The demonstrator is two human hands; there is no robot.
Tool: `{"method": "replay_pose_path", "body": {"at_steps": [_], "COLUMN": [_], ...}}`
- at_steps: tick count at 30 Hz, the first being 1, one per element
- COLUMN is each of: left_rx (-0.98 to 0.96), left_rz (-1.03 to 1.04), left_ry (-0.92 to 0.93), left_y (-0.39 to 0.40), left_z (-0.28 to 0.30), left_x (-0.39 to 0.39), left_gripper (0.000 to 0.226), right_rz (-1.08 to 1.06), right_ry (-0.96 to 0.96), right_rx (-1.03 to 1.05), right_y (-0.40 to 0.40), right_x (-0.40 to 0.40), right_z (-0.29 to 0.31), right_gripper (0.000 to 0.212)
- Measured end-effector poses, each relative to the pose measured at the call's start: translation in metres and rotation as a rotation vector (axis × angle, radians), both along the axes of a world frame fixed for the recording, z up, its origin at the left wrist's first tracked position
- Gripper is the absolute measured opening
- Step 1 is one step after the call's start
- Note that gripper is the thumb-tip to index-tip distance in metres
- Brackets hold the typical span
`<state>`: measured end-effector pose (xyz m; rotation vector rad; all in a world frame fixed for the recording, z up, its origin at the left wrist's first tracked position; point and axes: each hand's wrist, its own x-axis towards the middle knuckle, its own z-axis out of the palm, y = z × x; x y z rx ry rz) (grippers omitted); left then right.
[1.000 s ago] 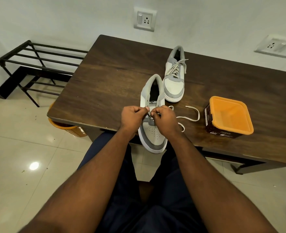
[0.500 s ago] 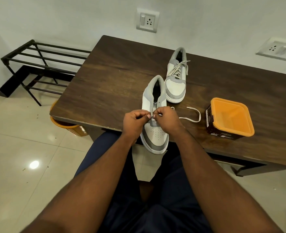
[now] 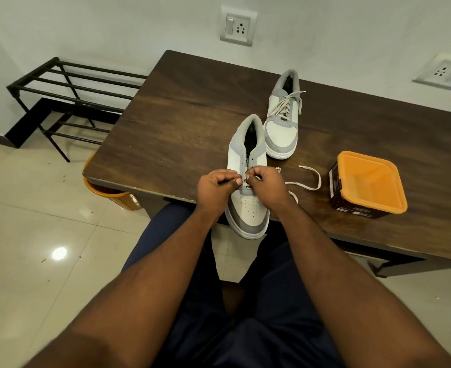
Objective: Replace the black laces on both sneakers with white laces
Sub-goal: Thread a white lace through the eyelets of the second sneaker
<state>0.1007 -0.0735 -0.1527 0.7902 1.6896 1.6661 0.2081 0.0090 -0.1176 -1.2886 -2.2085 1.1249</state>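
A white and grey sneaker (image 3: 248,208) lies at the table's near edge, its toe hanging over toward me. My left hand (image 3: 215,191) and my right hand (image 3: 268,185) meet over its lower eyelets, each pinching the white lace (image 3: 309,183). The lace's loose end trails right across the wood. Which eyelet it passes through is hidden by my fingers. A second sneaker (image 3: 282,120), laced in white, sits farther back. No black lace is in view.
A brown tub with an orange lid (image 3: 369,184) stands right of the sneaker on the dark wooden table (image 3: 179,115). A black metal rack (image 3: 68,99) stands left on the tiled floor, and an orange bucket (image 3: 105,193) sits under the table's left corner.
Both hands stay together over the near sneaker's eyelets with small finger movements. The loose lace end has shifted slightly on the table. My view has dipped a little.
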Motion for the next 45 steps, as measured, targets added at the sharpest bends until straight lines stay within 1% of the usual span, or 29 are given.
{"method": "replay_pose_path", "body": {"at_steps": [4,8,12,14,15,16,17,18,20,21,22,23,24,25,26,27,28,29,30,31,33,35,36,38,39,40,41,43,45], "left_rx": [0.007,0.038,0.005,-0.05,-0.07,-0.083,-0.07,-0.033,0.067,0.166,0.266,0.321,0.315,0.253,0.13,-0.017,-0.119,-0.175,-0.229,-0.269,-0.337,-0.432,-0.485,-0.579,-0.608,-0.62,-0.607,-0.437,-0.333], "left_rz": [0.018,0.042,0.057,0.078,0.083,0.096,0.139,0.229,0.531,0.649,0.7,0.691,0.647,0.569,0.466,0.343,0.2,0.05,-0.073,-0.148,-0.191,-0.148,-0.075,0.21,0.342,0.412,0.4,0.221,0.003], "left_ry": [0.026,0.037,0.109,0.235,0.264,0.23,0.097,-0.105,-0.609,-0.872,-1.069,-1.167,-1.195,-1.11,-0.872,-0.516,-0.134,0.172,0.386,0.505,0.539,0.543,0.534,0.434,0.367,0.361,0.414,0.522,0.566], "left_y": [0.001,0.0,0.004,0.005,0.005,0.005,0.005,0.005,0.002,0.0,-0.003,-0.007,-0.009,-0.01,-0.009,-0.007,-0.006,-0.005,-0.005,-0.005,-0.006,-0.007,-0.01,-0.021,-0.028,-0.032,-0.032,-0.023,-0.012], "left_z": [-0.003,-0.006,-0.009,-0.009,-0.009,-0.006,-0.001,0.005,0.019,0.025,0.029,0.034,0.04,0.046,0.049,0.049,0.046,0.039,0.034,0.03,0.024,0.022,0.021,0.02,0.02,0.02,0.02,0.022,0.027], "left_x": [0.002,0.004,0.006,0.009,0.011,0.013,0.014,0.011,-0.012,-0.029,-0.042,-0.05,-0.052,-0.048,-0.041,-0.031,-0.023,-0.016,-0.009,-0.005,-0.003,-0.012,-0.021,-0.049,-0.059,-0.062,-0.057,-0.032,-0.005], "left_gripper": [0.018,0.016,0.005,0.005,0.006,0.007,0.007,0.007,0.015,0.023,0.032,0.038,0.037,0.033,0.03,0.028,0.023,0.016,0.012,0.012,0.019,0.02,0.018,0.012,0.013,0.016,0.022,0.029,0.024], "right_rz": [-0.011,-0.139,-0.119,-0.075,-0.049,-0.028,-0.01,0.013,0.054,0.051,0.037,0.032,0.048,0.078,0.104,0.112,0.107,0.096,0.087,0.081,0.074,0.064,0.061,0.055,0.053,0.053,0.047,0.032,0.012], "right_ry": [-0.049,0.189,0.217,0.196,0.184,0.17,0.163,0.15,0.045,-0.025,-0.094,-0.175,-0.258,-0.335,-0.401,-0.449,-0.483,-0.514,-0.535,-0.549,-0.569,-0.566,-0.562,-0.549,-0.542,-0.531,-0.517,-0.497,-0.488], "right_rx": [0.053,-0.261,-0.474,-0.464,-0.426,-0.379,-0.331,-0.271,-0.093,0.007,0.086,0.139,0.186,0.233,0.28,0.336,0.4,0.462,0.51,0.542,0.545,0.515,0.504,0.502,0.51,0.518,0.523,0.533,0.562], "right_y": [0.002,-0.004,-0.002,-0.003,-0.004,-0.006,-0.006,-0.007,-0.007,-0.007,-0.007,-0.008,-0.009,-0.011,-0.012,-0.013,-0.013,-0.013,-0.014,-0.015,-0.017,-0.017,-0.017,-0.017,-0.018,-0.018,-0.018,-0.019,-0.022], "right_x": [-0.002,-0.002,0.004,0.005,0.006,0.007,0.008,0.01,0.016,0.019,0.024,0.028,0.031,0.033,0.034,0.034,0.034,0.034,0.035,0.035,0.037,0.039,0.039,0.039,0.039,0.039,0.039,0.038,0.038], "right_z": [0.001,-0.001,-0.002,-0.001,-0.001,0.002,0.004,0.005,0.005,0.003,0.003,0.004,0.006,0.008,0.01,0.012,0.012,0.012,0.011,0.01,0.007,0.004,0.004,0.003,0.003,0.002,0.002,0.0,0.0], "right_gripper": [0.017,0.011,0.027,0.03,0.03,0.03,0.03,0.031,0.033,0.036,0.041,0.047,0.054,0.06,0.064,0.067,0.069,0.07,0.071,0.071,0.072,0.071,0.072,0.072,0.072,0.071,0.07,0.069,0.069]}}
